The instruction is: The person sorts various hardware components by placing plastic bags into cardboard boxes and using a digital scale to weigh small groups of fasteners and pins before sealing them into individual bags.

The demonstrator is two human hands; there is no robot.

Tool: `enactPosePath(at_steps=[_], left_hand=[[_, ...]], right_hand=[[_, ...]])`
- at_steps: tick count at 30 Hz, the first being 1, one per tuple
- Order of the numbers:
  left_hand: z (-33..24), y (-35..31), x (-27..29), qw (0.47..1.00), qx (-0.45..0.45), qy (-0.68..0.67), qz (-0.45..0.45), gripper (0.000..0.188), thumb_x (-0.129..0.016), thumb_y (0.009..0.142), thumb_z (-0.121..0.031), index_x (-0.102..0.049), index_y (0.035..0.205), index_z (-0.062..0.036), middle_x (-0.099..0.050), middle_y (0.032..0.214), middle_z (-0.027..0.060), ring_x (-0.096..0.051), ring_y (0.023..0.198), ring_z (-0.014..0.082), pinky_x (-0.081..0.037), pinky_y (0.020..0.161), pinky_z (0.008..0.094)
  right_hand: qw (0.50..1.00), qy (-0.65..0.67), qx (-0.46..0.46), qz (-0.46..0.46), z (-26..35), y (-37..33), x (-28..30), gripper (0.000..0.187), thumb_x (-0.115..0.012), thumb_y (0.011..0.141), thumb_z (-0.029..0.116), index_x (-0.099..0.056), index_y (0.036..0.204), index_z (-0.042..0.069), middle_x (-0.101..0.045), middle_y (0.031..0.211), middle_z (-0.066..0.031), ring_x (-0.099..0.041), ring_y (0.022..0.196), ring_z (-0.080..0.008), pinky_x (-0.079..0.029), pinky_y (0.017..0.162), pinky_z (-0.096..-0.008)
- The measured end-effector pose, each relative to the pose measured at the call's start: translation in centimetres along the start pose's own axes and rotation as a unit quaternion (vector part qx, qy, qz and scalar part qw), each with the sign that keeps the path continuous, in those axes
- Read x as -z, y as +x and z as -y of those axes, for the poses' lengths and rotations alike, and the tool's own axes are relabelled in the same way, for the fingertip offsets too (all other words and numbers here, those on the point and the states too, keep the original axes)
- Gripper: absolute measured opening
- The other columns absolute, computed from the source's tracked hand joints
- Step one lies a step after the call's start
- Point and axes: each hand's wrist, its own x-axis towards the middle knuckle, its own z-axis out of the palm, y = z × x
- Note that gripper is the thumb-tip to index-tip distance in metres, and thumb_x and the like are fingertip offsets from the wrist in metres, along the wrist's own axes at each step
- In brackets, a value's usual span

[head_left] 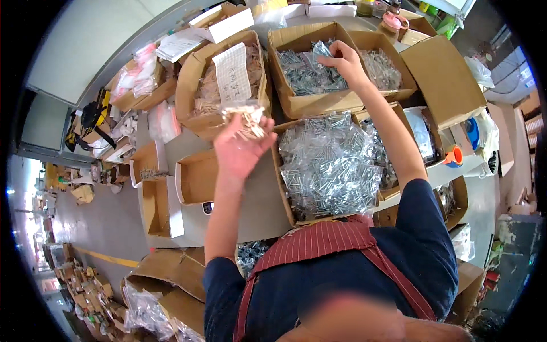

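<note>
Plastic: one beige bag in left hand's grip, one silvery bag in right hand's grip

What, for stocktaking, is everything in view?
Large cardboard box of silver fasteners: 1, brown, centre
Cardboard box of silver parts: 1, brown, back centre
Cardboard box of beige pieces: 1, brown, back left
Rectangular paper sheet: 1, white, atop beige pieces
Small open cardboard trays: 3, brown-white, left
Plastic bag of beige pieces: 1, clear, held left
Plastic bag, silvery: 1, clear, held right
Surrounding clutter: uncountable, mixed, edges
Left hand, right hand: 2, bare, holding bags
</note>
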Motion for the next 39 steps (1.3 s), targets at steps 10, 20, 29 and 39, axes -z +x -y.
enactPosePath(at_steps=[10,20,29,39], left_hand=[[8.9,-0.5,-2.8,0.978,0.086,-0.185,0.041,0.045,-0.058,0.094,-0.020,-0.049,0.138,-0.0209,-0.039,0.141,0.0226,-0.052,0.111,0.0320,-0.054,0.064,0.0315],[15.1,1.4,-5.1,0.985,0.108,-0.023,-0.132,0.051,-0.056,0.088,-0.003,-0.048,0.135,-0.0198,-0.050,0.129,0.0167,-0.054,0.094,0.0239,-0.048,0.061,0.0319],[17.0,-0.6,-6.3,0.972,0.079,0.078,-0.205,0.054,-0.059,0.093,-0.011,-0.041,0.143,-0.0183,-0.058,0.122,0.0116,-0.061,0.096,0.0218,-0.057,0.068,0.0387],[21.7,0.0,-7.6,0.970,0.154,0.142,-0.119,0.041,-0.051,0.094,-0.028,-0.050,0.127,-0.0039,-0.063,0.120,0.0164,-0.065,0.094,0.0242,-0.056,0.056,0.0374]], right_hand=[[0.980,0.081,0.108,0.144,4.0,-6.3,7.3,0.024,-0.071,0.086,0.009,-0.064,0.108,0.003,-0.066,0.105,-0.0033,-0.062,0.094,-0.0111,-0.050,0.084,-0.0275],[0.859,-0.486,-0.129,-0.095,-23.5,1.1,15.9,0.037,-0.072,0.073,0.023,-0.066,0.102,0.001,-0.066,0.108,-0.0205,-0.062,0.105,-0.0377,-0.051,0.088,-0.0448],[0.931,0.337,-0.126,-0.064,-11.1,-4.4,14.6,0.015,-0.060,0.094,0.016,-0.061,0.103,0.003,-0.065,0.080,-0.0037,-0.067,0.077,-0.0175,-0.053,0.071,-0.0299],[0.973,0.153,-0.002,0.173,2.6,-21.6,12.9,0.012,-0.064,0.091,0.006,-0.066,0.103,0.002,-0.067,0.084,-0.0035,-0.062,0.070,-0.0088,-0.053,0.060,-0.0257]])
